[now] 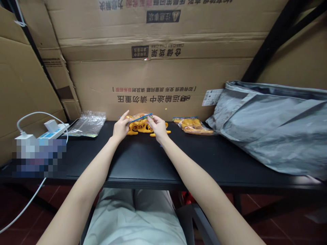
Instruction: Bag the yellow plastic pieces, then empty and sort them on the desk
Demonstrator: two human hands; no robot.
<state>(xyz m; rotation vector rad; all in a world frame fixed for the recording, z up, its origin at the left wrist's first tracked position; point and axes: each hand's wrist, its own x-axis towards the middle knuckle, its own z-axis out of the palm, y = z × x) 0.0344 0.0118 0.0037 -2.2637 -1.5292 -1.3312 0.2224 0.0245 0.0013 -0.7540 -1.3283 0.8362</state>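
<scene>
My left hand [121,127] and my right hand [158,127] are raised over the table. Between them they grip a thin strip with a blue, multicoloured print [141,118] by its two ends; it looks like the header card of a small plastic bag. Behind and below it are several yellow-orange plastic pieces [143,128] with rounded, hollow shapes. One curved piece [133,133] lies on the table by my left hand, and others lie under my right hand. My fingertips are partly hidden by the strip, and whether pieces are inside a bag is hard to tell.
On the black table [143,163], a clear bag of similar yellow pieces [195,126] lies right of my hands. Left stands a flat clear plastic bag [88,124], beside a power strip [53,132] with white cables. A large grey bag [270,129] fills the right. Cardboard [153,75] walls the back.
</scene>
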